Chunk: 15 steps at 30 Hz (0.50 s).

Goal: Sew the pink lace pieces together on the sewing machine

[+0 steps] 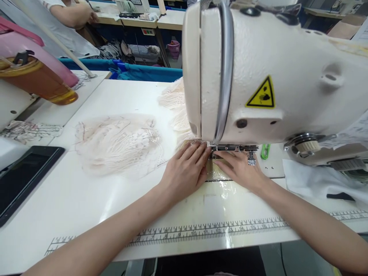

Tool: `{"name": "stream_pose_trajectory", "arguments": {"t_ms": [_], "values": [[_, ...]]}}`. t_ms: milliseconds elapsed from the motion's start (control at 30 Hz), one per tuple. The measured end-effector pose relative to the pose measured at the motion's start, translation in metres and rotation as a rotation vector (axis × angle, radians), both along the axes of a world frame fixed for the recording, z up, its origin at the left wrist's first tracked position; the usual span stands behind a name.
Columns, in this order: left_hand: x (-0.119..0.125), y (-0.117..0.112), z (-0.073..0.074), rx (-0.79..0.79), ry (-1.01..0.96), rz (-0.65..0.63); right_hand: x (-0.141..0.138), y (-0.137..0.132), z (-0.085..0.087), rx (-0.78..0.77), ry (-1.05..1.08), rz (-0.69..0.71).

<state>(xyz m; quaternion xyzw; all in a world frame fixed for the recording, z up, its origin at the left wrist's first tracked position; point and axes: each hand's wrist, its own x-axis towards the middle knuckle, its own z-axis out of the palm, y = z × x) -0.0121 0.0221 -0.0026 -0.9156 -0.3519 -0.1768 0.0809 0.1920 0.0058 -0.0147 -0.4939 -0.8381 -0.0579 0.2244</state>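
Observation:
My left hand (188, 165) lies flat with its fingers stretched forward, pressing on pale lace fabric (179, 122) just left of the needle area. Beyond the fingers, that lace bunches up and passes partly behind the machine head. My right hand (241, 168) rests to the right of the presser foot (212, 148), its thumb and fingers apart and pointing left; some fingertips are hidden under the machine parts. The white sewing machine (273, 73) stands over both hands. Left of my left hand, a separate pile of cream lace pieces (117, 143) is spread on the white table (115, 214).
A black phone (27, 176) lies at the left, below a tilted cup of brown drink (40, 78) and a pink bottle (37, 46). A green clip (265, 151) and white cloth (319, 180) are at the right. A person's arm (71, 15) shows at the back.

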Motion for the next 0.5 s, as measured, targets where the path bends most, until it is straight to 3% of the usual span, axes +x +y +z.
{"name": "stream_pose_trajectory", "arguments": {"t_ms": [300, 400, 500], "values": [[0.001, -0.005, 0.005, -0.06, 0.061, 0.129, 0.003, 0.0, -0.004, -0.114, 0.176, -0.134], [0.004, 0.01, 0.009, -0.108, 0.064, 0.2, 0.005, 0.001, -0.002, -0.071, 0.263, -0.093], [0.01, 0.041, 0.017, -0.122, 0.003, 0.256, 0.007, 0.001, -0.003, -0.045, 0.342, -0.052]]}}
